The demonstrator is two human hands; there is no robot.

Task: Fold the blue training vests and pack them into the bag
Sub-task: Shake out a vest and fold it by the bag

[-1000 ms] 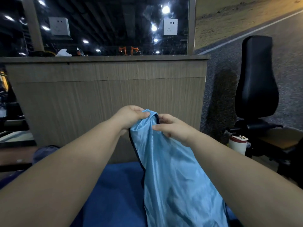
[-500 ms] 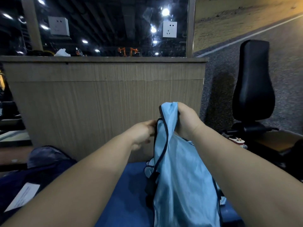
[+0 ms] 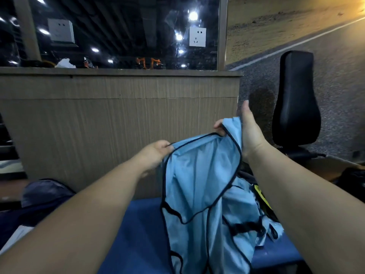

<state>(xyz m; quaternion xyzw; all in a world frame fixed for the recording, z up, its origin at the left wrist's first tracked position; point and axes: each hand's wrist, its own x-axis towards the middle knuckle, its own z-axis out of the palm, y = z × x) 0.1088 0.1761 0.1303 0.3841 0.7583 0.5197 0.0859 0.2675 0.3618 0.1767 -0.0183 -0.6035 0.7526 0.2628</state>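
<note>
— Holding what, those fingers (image 3: 165, 145)?
— Left hand (image 3: 155, 155) and right hand (image 3: 249, 133) each pinch the blue vest (image 3: 197, 184) by its dark trim, above the table (image 3: 142, 234).
— The bag (image 3: 43, 194)?
— Far left; its inside cannot be seen.

vest (image 3: 199, 186): smooth, slightly shiny cloth | partition (image 3: 118, 119): matt wood grain | chair back (image 3: 296, 99): smooth black padding

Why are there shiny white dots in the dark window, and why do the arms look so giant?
Head view: the dots are lamps glaring on the dark glass, the brightest flaring softly; also head view: the wide-angle lens stretches things near the bottom edge, so forearms look giant while the left hand and right hand gripping the blue vest look small.
</note>
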